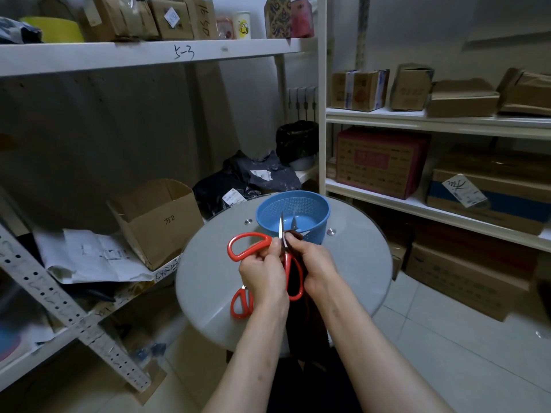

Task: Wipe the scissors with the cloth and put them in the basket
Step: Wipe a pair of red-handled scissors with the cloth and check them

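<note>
My left hand (264, 271) grips a pair of red-handled scissors (249, 245) held open above the round table, one handle loop out to the left and the blades pointing up toward the basket. My right hand (314, 263) pinches a dark cloth (295, 274) against a blade just above the pivot. The cloth hangs down between my wrists. A second pair of red-handled scissors (241, 304) lies on the table under my left wrist, partly hidden. The blue perforated basket (293, 201) stands at the table's far edge, with something small and dark inside.
The round grey table (357, 263) stands between white shelving racks stacked with cardboard boxes (381, 162). An open carton (158, 219) and loose papers sit on the low left shelf. Dark parcel bags (247, 180) lie behind the basket. Tiled floor shows at the right.
</note>
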